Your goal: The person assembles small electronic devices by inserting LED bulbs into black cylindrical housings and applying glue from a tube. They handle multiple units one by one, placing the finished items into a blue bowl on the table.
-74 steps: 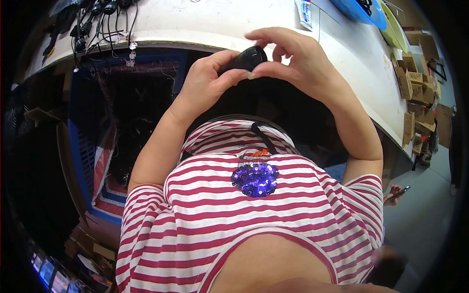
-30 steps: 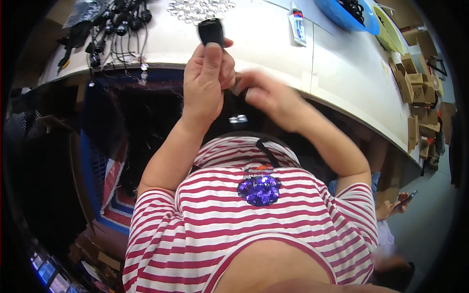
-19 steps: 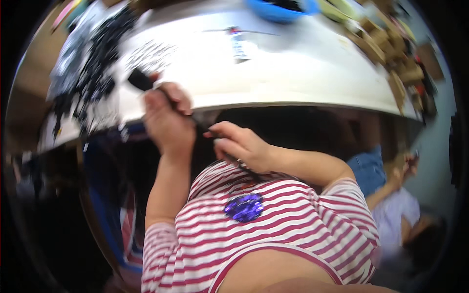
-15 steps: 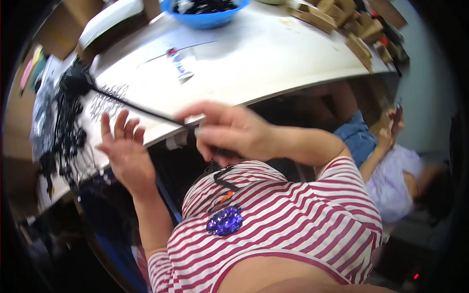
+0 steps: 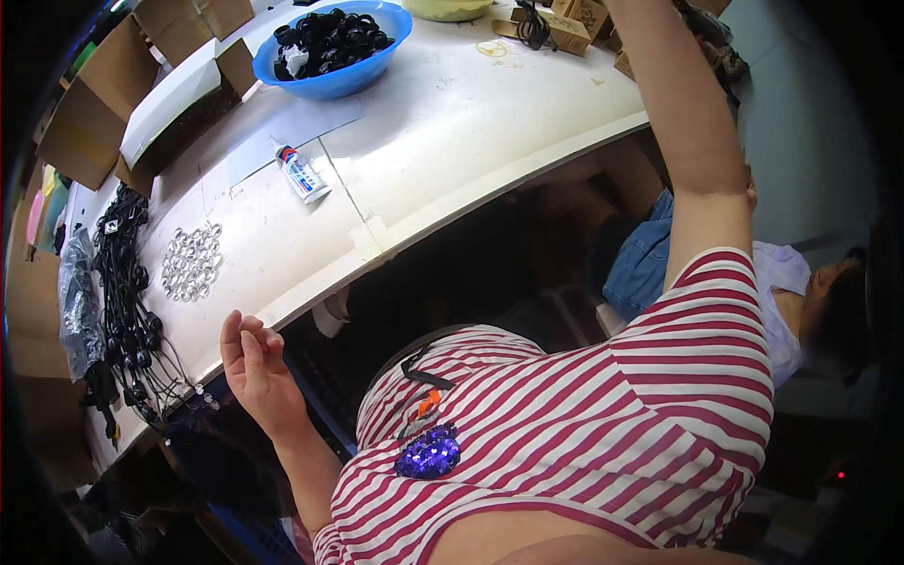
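Note:
My left hand (image 5: 261, 372) is raised beside the table's front edge, palm up. Its fingers are loosely bent and hold nothing. Nearest to it on the table are a cluster of clear glassy pieces (image 5: 192, 264) and a heap of black cables with small black fittings (image 5: 122, 301). My right forearm (image 5: 683, 113) reaches away over the table's right end and leaves the picture at the top, so the hand is hidden. Close to where it leaves, a coiled black cable (image 5: 534, 26) is by small brown cardboard boxes (image 5: 570, 34); whether my hand touches it I cannot tell.
A blue bowl (image 5: 344, 83) of black parts stands at the back, beside a yellowish bowl (image 5: 447, 9). A white-and-blue tube (image 5: 302, 175) lies mid-table. Open cartons (image 5: 99, 108) crowd the far left, with a clear plastic bag (image 5: 80, 301) nearer. Another person (image 5: 777, 278) sits at right.
My right hand has swung from in front of my chest, where it held a black cable, up and out of view. My left hand is a little lower. The coiled cable now shows by the boxes.

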`<state>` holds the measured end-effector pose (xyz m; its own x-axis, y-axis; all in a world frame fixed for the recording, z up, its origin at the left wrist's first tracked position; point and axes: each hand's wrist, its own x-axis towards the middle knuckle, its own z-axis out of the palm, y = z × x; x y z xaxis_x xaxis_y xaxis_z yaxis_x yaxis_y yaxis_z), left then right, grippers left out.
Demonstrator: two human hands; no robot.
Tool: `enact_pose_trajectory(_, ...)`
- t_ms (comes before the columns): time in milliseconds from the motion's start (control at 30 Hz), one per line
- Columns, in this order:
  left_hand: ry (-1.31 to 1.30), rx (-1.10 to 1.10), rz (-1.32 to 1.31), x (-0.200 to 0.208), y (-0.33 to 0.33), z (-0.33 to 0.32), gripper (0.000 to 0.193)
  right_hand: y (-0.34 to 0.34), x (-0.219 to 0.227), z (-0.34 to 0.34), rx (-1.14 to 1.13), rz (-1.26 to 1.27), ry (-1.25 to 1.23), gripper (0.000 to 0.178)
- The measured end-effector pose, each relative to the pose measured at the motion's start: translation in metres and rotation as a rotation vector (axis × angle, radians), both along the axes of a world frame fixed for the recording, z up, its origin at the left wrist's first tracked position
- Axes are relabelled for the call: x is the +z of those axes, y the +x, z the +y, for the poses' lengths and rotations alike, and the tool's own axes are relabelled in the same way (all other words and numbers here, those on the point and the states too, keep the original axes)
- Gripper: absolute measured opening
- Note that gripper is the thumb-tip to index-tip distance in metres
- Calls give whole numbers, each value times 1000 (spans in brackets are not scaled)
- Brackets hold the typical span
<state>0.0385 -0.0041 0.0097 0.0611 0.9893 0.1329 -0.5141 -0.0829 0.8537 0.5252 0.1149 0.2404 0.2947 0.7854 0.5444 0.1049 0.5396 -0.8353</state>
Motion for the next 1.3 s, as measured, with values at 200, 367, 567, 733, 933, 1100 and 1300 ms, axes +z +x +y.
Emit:
enact_pose_trajectory(200, -86, 113, 53, -10, -25, -11, 26, 22, -170, 5, -523, -440, -393, 27)
enact_pose_trajectory(367, -205, 206, 277, -9, -32, -10, 24, 58, -257, -17, -551, -544, -627, 30)
enact_pose_trajectory(567, -27, 316, 546, -4, -92, -12, 18, 16, -238, -13, -766, -1271, -175, 29)
enact_pose_trajectory(733, 184, 714, 841, 23, -180, 60, 20, -161, -208, -19, -80, -852, -71, 25)
enact_pose_trajectory(933, 140, 838, 1564, -2, -258, 158, 31, -356, -213, -8, 442, -803, 132, 13)
enact_pose_trajectory(1100, 73, 799, 1851, -1, -233, 191, 38, -399, -244, 27, 450, -786, 157, 13)
enact_pose_trajectory(1300, 18, 714, 1426, 12, -260, 212, 32, -376, -253, 40, 503, -638, -128, 14)
